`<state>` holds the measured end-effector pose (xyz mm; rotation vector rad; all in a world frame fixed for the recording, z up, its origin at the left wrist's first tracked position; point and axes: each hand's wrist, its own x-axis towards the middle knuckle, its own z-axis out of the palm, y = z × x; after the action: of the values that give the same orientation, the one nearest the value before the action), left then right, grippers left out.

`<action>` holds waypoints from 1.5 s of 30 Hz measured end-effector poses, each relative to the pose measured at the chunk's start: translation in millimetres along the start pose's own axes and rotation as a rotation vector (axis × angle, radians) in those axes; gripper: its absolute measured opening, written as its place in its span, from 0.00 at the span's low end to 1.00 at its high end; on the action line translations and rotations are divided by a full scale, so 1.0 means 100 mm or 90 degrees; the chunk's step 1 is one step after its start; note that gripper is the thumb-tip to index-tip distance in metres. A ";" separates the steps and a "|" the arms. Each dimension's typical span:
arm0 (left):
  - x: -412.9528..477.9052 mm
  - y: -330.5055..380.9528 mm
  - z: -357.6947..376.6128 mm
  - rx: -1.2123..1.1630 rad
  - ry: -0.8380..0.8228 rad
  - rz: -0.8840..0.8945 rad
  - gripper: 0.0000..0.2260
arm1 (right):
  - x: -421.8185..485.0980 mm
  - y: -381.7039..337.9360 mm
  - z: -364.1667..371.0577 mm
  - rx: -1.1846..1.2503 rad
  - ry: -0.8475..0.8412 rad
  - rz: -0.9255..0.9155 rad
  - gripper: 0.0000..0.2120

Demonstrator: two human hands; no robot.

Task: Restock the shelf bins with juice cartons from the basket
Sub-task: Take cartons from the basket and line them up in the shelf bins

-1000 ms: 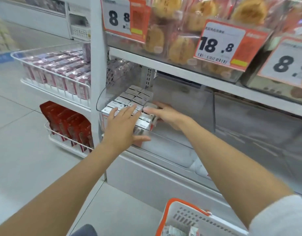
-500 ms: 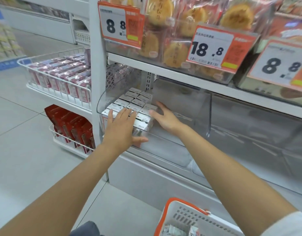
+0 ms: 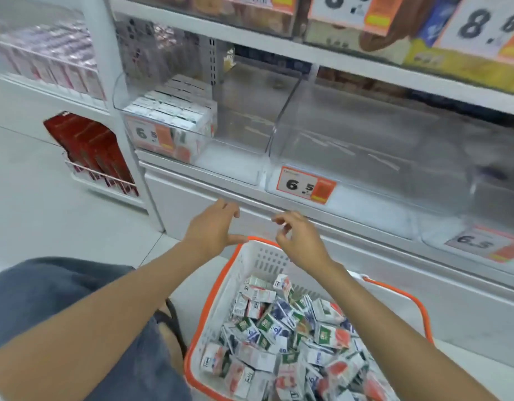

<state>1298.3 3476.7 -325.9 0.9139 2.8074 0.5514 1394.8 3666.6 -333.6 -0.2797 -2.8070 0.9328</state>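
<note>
Nearest to us, in the lower left of the frame, sits our knee in blue-grey shorts (image 3: 61,299). Just right of it, in the lower middle, stands the white basket (image 3: 267,259) with its orange rim. A loose heap of small juice cartons (image 3: 293,342) fills it, lying at all angles. Both our arms reach forward over it. Our left hand (image 3: 211,230) hovers just beyond the basket's far left corner, fingers relaxed and thumb spread out, holding nothing. Our right hand (image 3: 300,243) hangs above the basket's far rim with its fingers loosely bent, and we see nothing in them. The two hands are near each other but apart. Beyond them, in the middle of the frame, a clear shelf bin (image 3: 238,134) holds upright juice cartons in neat rows (image 3: 172,111), packed into its left part. Just right of it is a second clear bin (image 3: 366,157) with a 6.5 price tag (image 3: 306,185) on its front. At far left hang racks of red boxes (image 3: 90,146) and, above them, blurred pink packs (image 3: 47,53). Across the top an upper shelf carries an 8.8 tag (image 3: 487,24).
</note>
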 end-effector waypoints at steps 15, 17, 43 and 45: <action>-0.40 0.10 1.63 -0.200 -0.275 -0.105 0.24 | -1.04 1.74 1.28 0.108 -0.385 0.385 0.33; -0.39 0.07 1.69 -0.206 -0.282 -0.119 0.24 | -1.03 1.80 1.41 -0.049 -0.409 0.330 0.33; -0.42 0.06 1.84 -0.524 -0.343 -0.378 0.23 | -1.01 1.74 1.74 0.097 -0.424 0.346 0.29; -0.41 0.04 1.83 -0.554 -0.322 -0.382 0.21 | -0.99 1.75 1.68 0.099 -0.404 0.327 0.24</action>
<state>1377.0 3510.1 -492.6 0.0106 1.9002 1.0937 1475.3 3685.6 -581.9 -0.8446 -3.2567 1.5793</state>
